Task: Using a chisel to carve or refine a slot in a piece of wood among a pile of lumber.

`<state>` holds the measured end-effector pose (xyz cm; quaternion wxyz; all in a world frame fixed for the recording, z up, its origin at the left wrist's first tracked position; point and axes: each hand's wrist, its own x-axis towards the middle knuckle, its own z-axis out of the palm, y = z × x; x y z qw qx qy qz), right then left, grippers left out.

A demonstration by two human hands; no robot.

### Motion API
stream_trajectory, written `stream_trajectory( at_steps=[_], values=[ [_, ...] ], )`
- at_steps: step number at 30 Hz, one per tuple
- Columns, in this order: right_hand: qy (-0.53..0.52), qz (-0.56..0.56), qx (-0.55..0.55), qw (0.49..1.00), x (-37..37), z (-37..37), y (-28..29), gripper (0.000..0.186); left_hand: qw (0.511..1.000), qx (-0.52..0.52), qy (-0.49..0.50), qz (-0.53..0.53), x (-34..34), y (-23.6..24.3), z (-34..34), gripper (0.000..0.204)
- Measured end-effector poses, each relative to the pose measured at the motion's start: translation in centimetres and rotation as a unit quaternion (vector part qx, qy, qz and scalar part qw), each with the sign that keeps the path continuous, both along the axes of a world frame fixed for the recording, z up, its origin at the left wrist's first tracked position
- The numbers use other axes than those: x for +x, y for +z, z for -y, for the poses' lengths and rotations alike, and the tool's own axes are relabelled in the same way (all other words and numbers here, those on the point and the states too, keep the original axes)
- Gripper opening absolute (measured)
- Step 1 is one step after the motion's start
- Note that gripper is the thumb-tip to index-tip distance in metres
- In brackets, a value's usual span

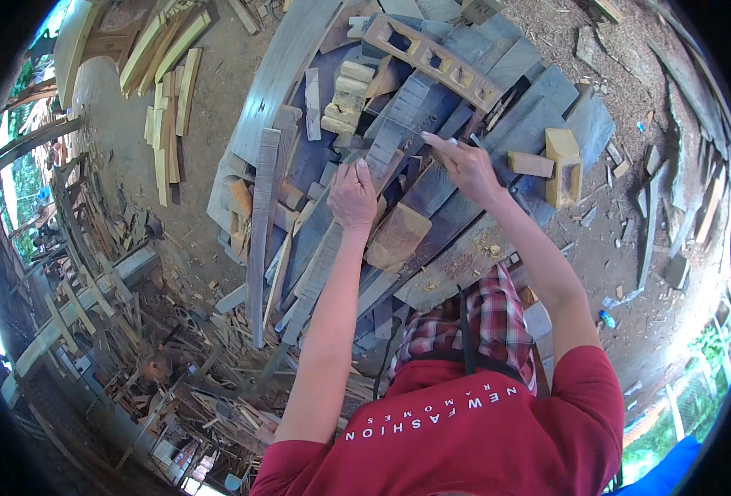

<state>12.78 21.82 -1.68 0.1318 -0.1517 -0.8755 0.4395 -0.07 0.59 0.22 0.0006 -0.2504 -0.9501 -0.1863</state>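
My left hand (353,195) is closed, fingers curled together, beside a long narrow grey board (398,112) with dark cross lines. Whatever its fingers grip is hidden. To the right, my right hand (469,171) is closed in a pinch around a thin, slender thing that points left over the board; its kind is too small to tell. Below and between the hands lies a tan wood block (398,238). Several pale notched wood blocks (347,97) sit just beyond my left hand.
A long timber with square holes (432,62) lies at the far side of the pile. Two yellowish blocks (562,169) rest at the right. Pale strips (167,124) are stacked on the ground at the far left; a long plank (279,83) slants along the pile's left side.
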Motion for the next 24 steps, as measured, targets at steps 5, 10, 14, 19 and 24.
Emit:
stream_trajectory(
  at_steps=[5,10,14,19,24],
  values=[
    [0.007,-0.025,-0.011,1.0,-2.1,0.0,0.5,0.052,1.0,-0.008,0.001,-0.001,0.1,-0.3,-0.4,0.036],
    [-0.009,0.002,0.001,1.0,1.5,0.0,-0.3,0.051,1.0,-0.009,0.007,0.0,-0.3,0.0,0.2,0.036],
    [0.01,0.006,0.003,1.0,-2.1,-0.4,0.9,0.052,1.0,0.007,-0.004,0.003,0.0,-0.1,-0.8,0.036],
    [0.001,-0.015,-0.012,1.0,0.0,0.3,0.3,0.052,1.0,-0.002,0.001,0.004,-0.3,-0.3,0.1,0.036],
    [-0.021,-0.014,-0.023,0.999,1.4,0.0,-0.4,0.052,1.0,-0.002,-0.006,-0.003,0.0,0.1,0.0,0.035]
  ],
)
